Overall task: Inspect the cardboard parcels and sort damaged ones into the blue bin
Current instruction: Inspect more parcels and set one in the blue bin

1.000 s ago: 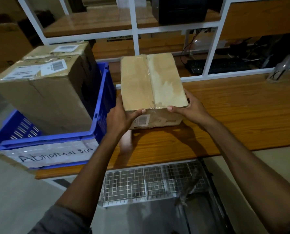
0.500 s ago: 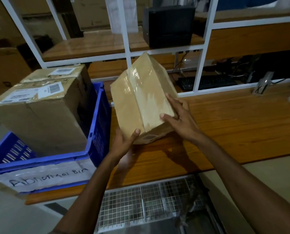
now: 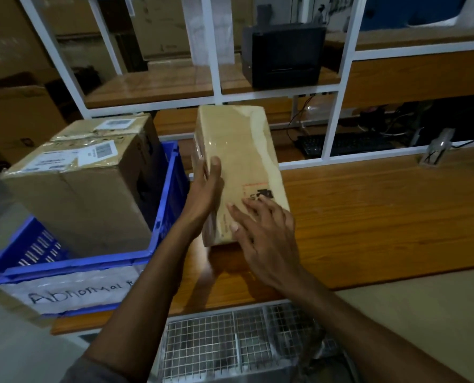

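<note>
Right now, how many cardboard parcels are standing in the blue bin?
2. A large parcel stands at the front of the blue bin; a second parcel stands right behind it. Smaller ones may be hidden behind them.

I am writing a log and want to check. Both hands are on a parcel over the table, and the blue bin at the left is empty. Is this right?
Not quite. The bin is not empty: it holds two boxes, as the head view shows. The rest stands: left hand and right hand are on the parcel over the table.
</note>
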